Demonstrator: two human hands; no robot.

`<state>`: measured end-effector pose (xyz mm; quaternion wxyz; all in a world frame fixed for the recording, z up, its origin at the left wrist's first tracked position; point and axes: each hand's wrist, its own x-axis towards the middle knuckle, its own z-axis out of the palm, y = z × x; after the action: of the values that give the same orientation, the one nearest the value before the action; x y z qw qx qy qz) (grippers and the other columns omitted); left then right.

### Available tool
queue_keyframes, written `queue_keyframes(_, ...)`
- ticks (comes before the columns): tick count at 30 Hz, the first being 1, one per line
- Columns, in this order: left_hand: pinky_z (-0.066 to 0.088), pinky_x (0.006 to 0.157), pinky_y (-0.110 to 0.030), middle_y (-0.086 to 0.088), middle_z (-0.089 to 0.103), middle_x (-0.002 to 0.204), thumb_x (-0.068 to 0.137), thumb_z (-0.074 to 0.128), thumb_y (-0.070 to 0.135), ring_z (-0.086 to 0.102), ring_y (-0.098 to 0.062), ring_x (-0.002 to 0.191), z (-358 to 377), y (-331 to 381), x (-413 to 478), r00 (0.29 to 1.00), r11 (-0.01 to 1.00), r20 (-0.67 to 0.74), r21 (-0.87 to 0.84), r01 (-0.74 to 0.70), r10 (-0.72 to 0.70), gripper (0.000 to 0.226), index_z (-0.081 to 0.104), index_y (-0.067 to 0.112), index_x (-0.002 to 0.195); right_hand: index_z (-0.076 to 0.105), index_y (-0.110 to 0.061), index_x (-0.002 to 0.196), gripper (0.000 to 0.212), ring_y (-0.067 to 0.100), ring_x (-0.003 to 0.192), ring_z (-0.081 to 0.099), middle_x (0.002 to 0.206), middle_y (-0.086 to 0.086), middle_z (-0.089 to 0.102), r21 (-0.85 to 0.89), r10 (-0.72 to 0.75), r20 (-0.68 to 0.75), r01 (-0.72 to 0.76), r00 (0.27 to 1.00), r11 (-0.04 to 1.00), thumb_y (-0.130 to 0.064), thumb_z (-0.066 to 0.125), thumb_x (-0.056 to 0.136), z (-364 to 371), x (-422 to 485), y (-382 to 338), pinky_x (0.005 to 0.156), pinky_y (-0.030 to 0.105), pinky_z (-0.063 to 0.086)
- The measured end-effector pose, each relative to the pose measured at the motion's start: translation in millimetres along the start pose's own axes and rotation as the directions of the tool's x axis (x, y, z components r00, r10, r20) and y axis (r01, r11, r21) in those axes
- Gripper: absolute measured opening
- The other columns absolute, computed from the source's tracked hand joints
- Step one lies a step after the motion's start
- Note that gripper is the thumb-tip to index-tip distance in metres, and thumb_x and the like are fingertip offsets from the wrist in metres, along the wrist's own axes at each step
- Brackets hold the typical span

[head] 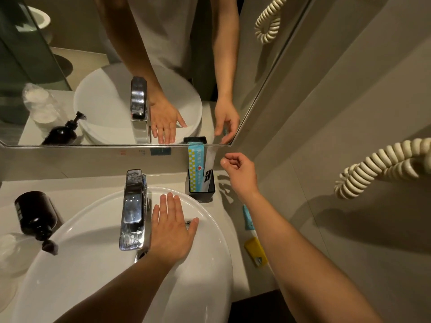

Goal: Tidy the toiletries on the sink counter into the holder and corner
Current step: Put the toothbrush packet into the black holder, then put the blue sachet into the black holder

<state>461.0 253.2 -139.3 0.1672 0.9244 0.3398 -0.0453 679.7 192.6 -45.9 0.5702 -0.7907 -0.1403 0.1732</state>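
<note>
A black square holder (202, 190) stands on the counter by the mirror, right of the tap. A blue dotted packet (195, 167) and a white packet (208, 166) stand upright in it. My right hand (240, 171) hovers just right of the holder's top, fingers loosely curled and holding nothing. My left hand (172, 229) lies flat, fingers spread, on the back rim of the white basin (81, 264). A small blue tube (248, 217) and a yellow item (255, 251) lie on the counter under my right forearm, partly hidden.
A chrome tap (133, 208) rises at the basin's back. A dark pump bottle (35, 217) stands at left, with clear wrapped cups (9, 250) beside it. The mirror (116, 66) runs along the back. A coiled cream cord (377, 166) hangs on the right wall.
</note>
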Motion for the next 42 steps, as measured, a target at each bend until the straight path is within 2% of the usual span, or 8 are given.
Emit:
queue_keyframes(4, -0.019, 0.122, -0.044, -0.014, -0.016, 0.169, 0.096, 0.005, 0.068, -0.024, -0.028, 0.154, 0.4, 0.9, 0.4, 1.000, 1.000, -0.006, 0.007, 0.000, 0.001, 0.089, -0.012, 0.007, 0.159, 0.067, -0.018, 0.103, 0.013, 0.006, 0.080, 0.062, 0.089, -0.004, 0.066, -0.069, 0.062, -0.062, -0.066, 0.996, 0.995, -0.017, 0.071, 0.091, -25.8, -15.5, 18.5, 0.071, 0.013, 0.051)
queue_keyframes(11, -0.017, 0.123, -0.045, -0.015, -0.015, 0.169, 0.094, 0.002, 0.069, -0.021, -0.029, 0.154, -0.2, 0.4, 0.5, 1.000, 1.000, -0.002, 0.022, -0.005, 0.005, 0.091, -0.011, 0.006, 0.159, 0.064, -0.010, 0.105, 0.016, 0.022, 0.087, 0.062, 0.085, 0.001, 0.065, -0.297, 0.242, -0.179, -0.287, 0.954, 0.911, -0.019, 0.069, 0.093, -66.5, -48.0, 79.9, 0.081, 0.032, 0.051)
queue_keyframes(15, -0.015, 0.123, -0.045, -0.016, -0.009, 0.170, 0.094, 0.004, 0.067, -0.015, -0.031, 0.156, -3.3, 3.3, -0.6, 1.000, 0.999, -0.017, 0.047, -0.001, 0.002, 0.091, -0.006, 0.004, 0.159, 0.059, -0.005, 0.124, 0.033, 0.028, 0.103, 0.062, 0.116, 0.011, 0.065, -0.463, 0.303, -0.196, -0.361, 0.932, 0.810, -0.023, 0.064, 0.097, -72.0, -60.3, 105.2, 0.089, 0.037, 0.050)
queue_keyframes(19, -0.015, 0.122, -0.045, -0.017, -0.009, 0.169, 0.096, 0.007, 0.066, -0.015, -0.031, 0.156, -5.6, 3.7, -0.4, 1.000, 0.999, -0.015, 0.049, -0.002, 0.003, 0.090, -0.006, 0.004, 0.159, 0.058, -0.007, 0.125, 0.032, 0.024, 0.098, 0.059, 0.121, 0.013, 0.065, -0.551, 0.310, -0.216, -0.377, 0.926, 0.744, -0.027, 0.059, 0.099, -64.5, -67.2, 116.4, 0.082, 0.036, 0.048)
queue_keyframes(25, -0.019, 0.122, -0.044, -0.015, -0.016, 0.169, 0.098, 0.009, 0.067, -0.022, -0.029, 0.154, -5.8, 3.2, 1.8, 1.000, 0.998, 0.021, 0.057, 0.010, -0.011, 0.089, -0.013, 0.006, 0.158, 0.058, -0.009, 0.117, 0.022, 0.033, 0.111, 0.062, 0.122, 0.015, 0.063, -0.572, 0.296, -0.271, -0.401, 0.916, 0.716, -0.021, 0.060, 0.099, -48.8, -69.6, 122.8, 0.089, 0.044, 0.055)
queue_keyframes(36, -0.019, 0.122, -0.045, -0.014, -0.020, 0.168, 0.097, 0.008, 0.067, -0.026, -0.029, 0.153, -5.3, 3.0, 2.5, 0.999, 0.999, 0.032, 0.034, 0.017, -0.018, 0.089, -0.015, 0.007, 0.158, 0.058, -0.005, 0.122, 0.038, 0.032, 0.113, 0.057, 0.121, 0.016, 0.052, -0.665, 0.284, -0.248, -0.376, 0.926, 0.646, -0.020, 0.073, 0.090, -37.9, -64.8, 122.3, 0.093, 0.038, 0.051)
queue_keyframes(40, -0.021, 0.121, -0.044, -0.015, -0.021, 0.168, 0.097, 0.006, 0.068, -0.026, -0.030, 0.153, -5.0, 3.1, 2.0, 0.999, 0.999, 0.034, 0.040, 0.014, -0.016, 0.089, -0.016, 0.007, 0.158, 0.058, -0.006, 0.112, 0.025, 0.031, 0.101, 0.062, 0.113, 0.013, 0.056, -0.544, 0.337, -0.241, -0.414, 0.910, 0.730, -0.015, 0.070, 0.091, -41.3, -58.1, 119.5, 0.081, 0.034, 0.053)
queue_keyframes(42, -0.021, 0.120, -0.044, -0.015, -0.022, 0.167, 0.097, 0.006, 0.068, -0.026, -0.030, 0.152, -4.4, 2.8, 1.9, 0.999, 0.999, 0.035, 0.048, 0.014, -0.016, 0.089, -0.017, 0.007, 0.157, 0.057, -0.009, 0.097, 0.008, 0.026, 0.087, 0.061, 0.100, 0.011, 0.061, -0.475, 0.317, -0.218, -0.384, 0.923, 0.792, -0.010, 0.064, 0.092, -42.4, -54.7, 115.3, 0.065, 0.024, 0.048)
